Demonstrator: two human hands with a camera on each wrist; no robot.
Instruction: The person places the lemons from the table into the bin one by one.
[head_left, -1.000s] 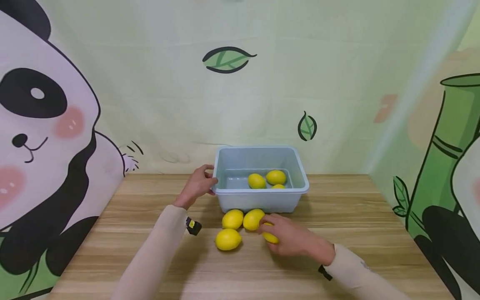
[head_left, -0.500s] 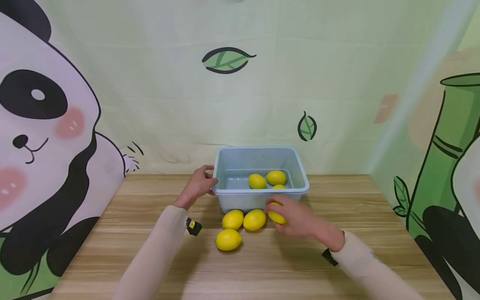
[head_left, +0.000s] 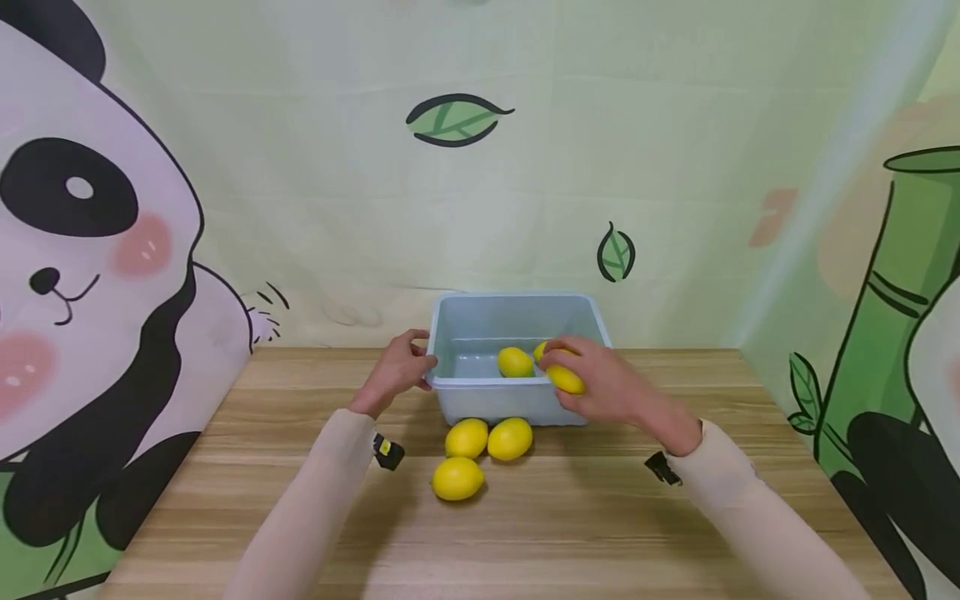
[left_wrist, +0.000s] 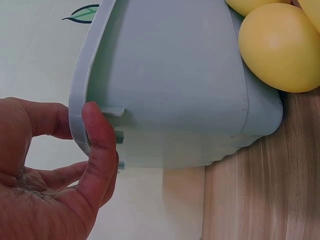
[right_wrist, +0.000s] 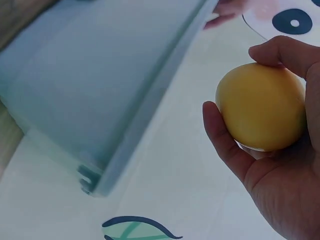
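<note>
A light blue plastic bin (head_left: pixel 498 400) stands at the back of the wooden table. My left hand (head_left: pixel 396 371) grips its left rim, thumb and fingers on either side of the edge in the left wrist view. In my right hand (head_left: pixel 611 385) is a yellow lemon (right_wrist: pixel 260 106), held between thumb and fingers at the bin's front rim, toward the right. Inside the bin lies one lemon (head_left: pixel 515 362) in plain sight; another lemon (head_left: pixel 540 351) is partly hidden behind my right fingers. Three lemons rest on the table in front, among them the nearest lemon (head_left: pixel 457 479).
Behind the bin hangs a pale green backdrop (head_left: pixel 337 208) printed with pandas, leaves and bamboo. The wooden tabletop (head_left: pixel 600 533) reaches back to it. Two lemons sit close against the bin's front, one of them the right lemon (head_left: pixel 510 439).
My right hand has lifted the lemon from the table and carried it up and back to the bin's front rim. My left hand has stayed on the bin's left rim.
</note>
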